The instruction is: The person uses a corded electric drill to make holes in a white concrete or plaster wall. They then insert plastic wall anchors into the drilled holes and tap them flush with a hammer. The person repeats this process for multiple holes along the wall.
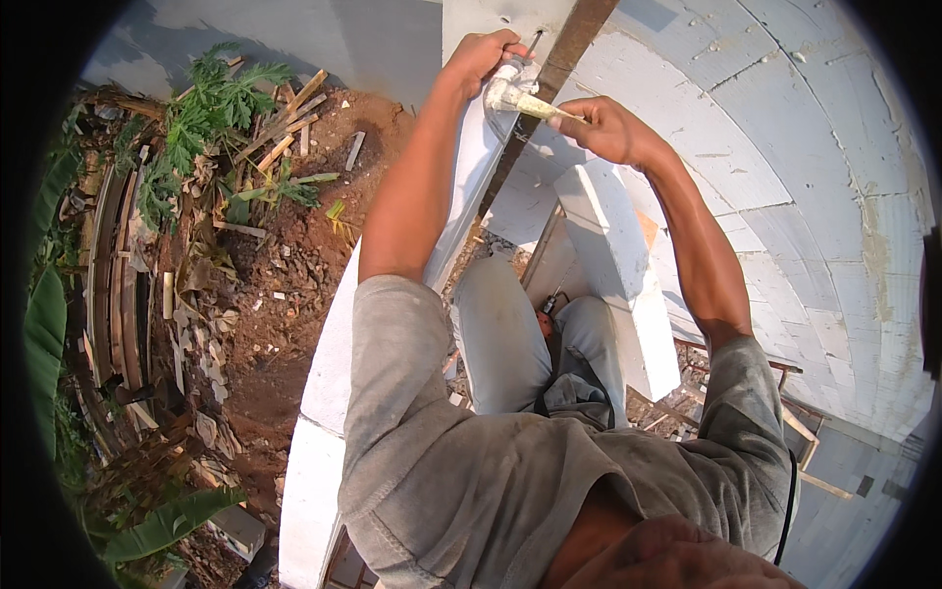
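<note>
My left hand [481, 61] is closed at the top of a narrow white block wall [334, 363], its fingertips beside a thin dark rod [536, 41] standing at a hole in a pale upper panel [471, 20]; what they grip is unclear. My right hand [599, 128] grips the pale handle of a white-crusted tool [510, 94], whose head lies just below my left fingers. A brown beam [579, 49] runs diagonally behind both hands.
My knees [500, 334] are over the wall, beside an upright white slab [628, 285] and an orange-black power tool [548, 316]. A large block wall [814, 196] curves on the right. Left and below are soil [285, 285], scrap boards [285, 118] and plants [196, 108].
</note>
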The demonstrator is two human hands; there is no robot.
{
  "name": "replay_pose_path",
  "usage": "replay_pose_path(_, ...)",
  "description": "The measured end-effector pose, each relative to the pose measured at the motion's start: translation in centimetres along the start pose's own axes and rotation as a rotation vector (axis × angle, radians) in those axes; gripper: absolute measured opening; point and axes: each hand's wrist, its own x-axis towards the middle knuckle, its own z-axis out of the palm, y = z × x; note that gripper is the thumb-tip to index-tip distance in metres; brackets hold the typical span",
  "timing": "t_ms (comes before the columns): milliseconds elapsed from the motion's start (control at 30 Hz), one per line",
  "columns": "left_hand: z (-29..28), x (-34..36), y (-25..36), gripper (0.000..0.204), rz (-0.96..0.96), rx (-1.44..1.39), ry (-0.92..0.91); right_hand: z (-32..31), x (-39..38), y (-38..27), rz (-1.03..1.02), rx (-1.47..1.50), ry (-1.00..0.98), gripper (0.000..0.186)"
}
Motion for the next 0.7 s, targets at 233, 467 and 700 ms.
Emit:
replay_pose_path(233, 0.2, -1.5, -0.4, 0.032, 0.094, 0.372, 0.062, 5.4, -11.1, 1.8, -0.197, 0.405, 0.060, 0.038)
replay_pose_path(467, 0.4, 0.1, -2.9, 0.042, 0.437, 0.627, 0.144, 15.1, -25.9, 15.2, 0.584, 0.554, 0.401, 0.034)
replay_pose_path(700, -0.2, -0.3, -2.6, 0.040, 0.483, 0.835, 0.339, 24.2, -32.8, 21.2, 0.679, 0.549, 0.521, 0.035)
